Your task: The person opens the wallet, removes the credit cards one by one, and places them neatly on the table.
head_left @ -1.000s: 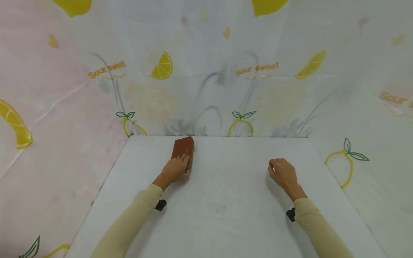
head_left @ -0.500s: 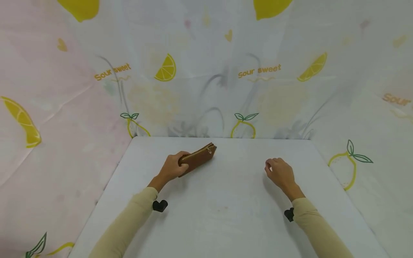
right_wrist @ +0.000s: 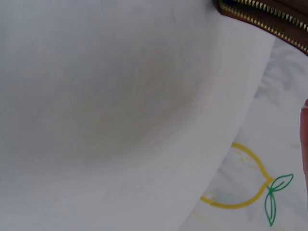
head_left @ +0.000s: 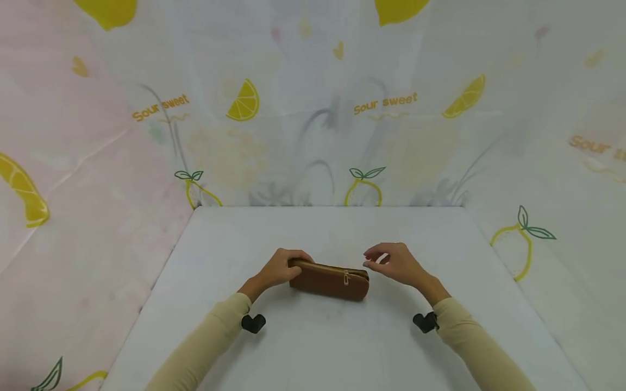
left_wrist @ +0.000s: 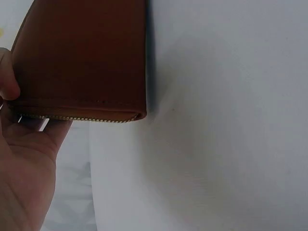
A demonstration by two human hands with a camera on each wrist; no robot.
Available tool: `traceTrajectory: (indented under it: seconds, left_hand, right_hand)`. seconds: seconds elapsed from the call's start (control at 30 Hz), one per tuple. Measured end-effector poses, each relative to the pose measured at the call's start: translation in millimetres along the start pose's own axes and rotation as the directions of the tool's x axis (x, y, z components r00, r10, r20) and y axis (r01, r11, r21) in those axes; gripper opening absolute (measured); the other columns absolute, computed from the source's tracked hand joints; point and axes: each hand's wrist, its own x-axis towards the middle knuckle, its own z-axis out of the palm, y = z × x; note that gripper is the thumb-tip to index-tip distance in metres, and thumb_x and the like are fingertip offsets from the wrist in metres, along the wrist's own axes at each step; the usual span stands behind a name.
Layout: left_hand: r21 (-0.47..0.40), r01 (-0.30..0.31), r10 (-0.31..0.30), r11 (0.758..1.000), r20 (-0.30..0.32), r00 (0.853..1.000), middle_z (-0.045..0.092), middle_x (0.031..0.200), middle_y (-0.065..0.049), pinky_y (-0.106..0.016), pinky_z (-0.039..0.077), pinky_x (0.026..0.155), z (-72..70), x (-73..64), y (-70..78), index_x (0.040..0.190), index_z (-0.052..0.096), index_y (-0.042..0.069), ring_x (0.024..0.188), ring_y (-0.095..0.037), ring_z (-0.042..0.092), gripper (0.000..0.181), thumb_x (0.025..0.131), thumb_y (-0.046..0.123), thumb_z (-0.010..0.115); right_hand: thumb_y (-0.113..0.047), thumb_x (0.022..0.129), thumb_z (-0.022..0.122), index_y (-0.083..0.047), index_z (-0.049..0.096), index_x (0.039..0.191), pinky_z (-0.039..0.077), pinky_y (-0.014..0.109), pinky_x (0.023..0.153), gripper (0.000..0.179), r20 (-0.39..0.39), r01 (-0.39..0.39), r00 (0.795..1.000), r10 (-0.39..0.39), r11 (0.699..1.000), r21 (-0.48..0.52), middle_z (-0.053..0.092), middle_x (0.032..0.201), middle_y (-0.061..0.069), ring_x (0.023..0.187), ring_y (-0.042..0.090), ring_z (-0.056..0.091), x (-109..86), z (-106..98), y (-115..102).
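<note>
A brown zippered pouch point(head_left: 327, 281) stands on its long edge over the white table, zipper side up. My left hand point(head_left: 282, 267) grips its left end, with the thumb on the near face and the fingers behind. In the left wrist view the pouch point(left_wrist: 84, 57) shows its smooth side and a brass zipper edge beside the thumb point(left_wrist: 8, 77). The zipper pull point(head_left: 346, 278) hangs on the near face close to the right end. Just off that end, my right hand point(head_left: 398, 263) holds nothing, its thumb and fingers loosely bent apart. The right wrist view catches the pouch's zipper teeth point(right_wrist: 269, 14).
The white table point(head_left: 313, 342) runs back to a lemon-printed cloth backdrop point(head_left: 303, 125), which also rises along both sides. A black wrist camera point(head_left: 253, 323) sits at the left cuff, another wrist camera point(head_left: 424, 322) at the right.
My left hand has turned the pouch from lying near the back to a crosswise position, bringing it nearer and rightward. My right hand has moved left toward its zipper end, fingers loosening.
</note>
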Motion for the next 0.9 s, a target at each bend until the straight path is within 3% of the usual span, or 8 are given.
traceTrajectory:
  seconds: [0.13, 0.3, 0.53, 0.73, 0.9]
  left_hand:
    - [0.022, 0.003, -0.003, 1.0, 0.019, 1.0, 0.07, 0.099, 0.009, -0.033, 0.049, 0.074, 2.9, -3.9, -0.3, 0.105, 0.073, 0.026, 0.081, -0.012, 0.061, 0.048, 0.076, -0.007, 0.054]
    - [0.042, 0.011, -0.012, 0.999, 0.021, 1.0, 0.07, 0.104, 0.008, -0.031, 0.052, 0.077, -0.4, -9.9, 3.7, 0.109, 0.073, 0.023, 0.089, -0.01, 0.063, 0.046, 0.076, -0.003, 0.055]
    - [0.043, -0.037, 0.036, 0.998, 0.031, 0.999, 0.069, 0.112, 0.0, -0.032, 0.055, 0.078, -4.5, -15.8, 1.6, 0.115, 0.071, 0.013, 0.1, -0.016, 0.064, 0.042, 0.079, -0.002, 0.056]
    - [0.092, -0.139, 0.138, 0.986, 0.01, 0.99, 0.069, 0.107, 0.005, -0.029, 0.053, 0.077, -5.5, -10.6, 9.1, 0.11, 0.072, 0.012, 0.094, -0.01, 0.063, 0.027, 0.087, 0.004, 0.062]
    - [0.192, -0.282, 0.292, 0.94, -0.027, 0.956, 0.067, 0.1, 0.007, -0.031, 0.051, 0.076, 0.3, 4.9, 27.1, 0.102, 0.073, 0.01, 0.089, -0.013, 0.06, 0.015, 0.088, 0.009, 0.07]
  right_hand:
    - [-0.016, 0.085, 0.077, -0.018, 0.075, 0.098, 0.055, 0.029, 0.066, 0.013, 0.075, 0.045, 0.996, -0.051, 0.996, 0.079, 0.069, 0.089, -0.009, 0.079, 0.006, 0.062, 0.8, 7, -12]
    - [-0.001, 0.082, 0.075, -0.018, 0.075, 0.094, 0.055, 0.028, 0.065, 0.021, 0.059, 0.09, 0.994, -0.097, 0.989, 0.115, 0.07, 0.089, -0.008, 0.076, 0.006, 0.06, 0.2, 13, -20]
    - [0.001, 0.082, 0.075, -0.017, 0.075, 0.094, 0.054, 0.027, 0.062, 0.022, 0.08, 0.142, 0.985, -0.153, 0.982, 0.123, 0.069, 0.088, -0.01, 0.077, 0.005, 0.062, -2.4, 17, -26]
    - [0.004, 0.081, 0.075, -0.012, 0.075, 0.094, 0.055, 0.027, 0.065, 0.02, 0.067, 0.163, 0.983, -0.172, 0.98, 0.115, 0.07, 0.09, -0.006, 0.08, 0.006, 0.064, -3.5, 19, -27]
    - [0.006, 0.08, 0.076, -0.01, 0.074, 0.093, 0.056, 0.028, 0.064, 0.021, 0.048, 0.181, 0.981, -0.188, 0.976, 0.12, 0.07, 0.09, -0.002, 0.078, 0.008, 0.066, -3.1, 21, -28]
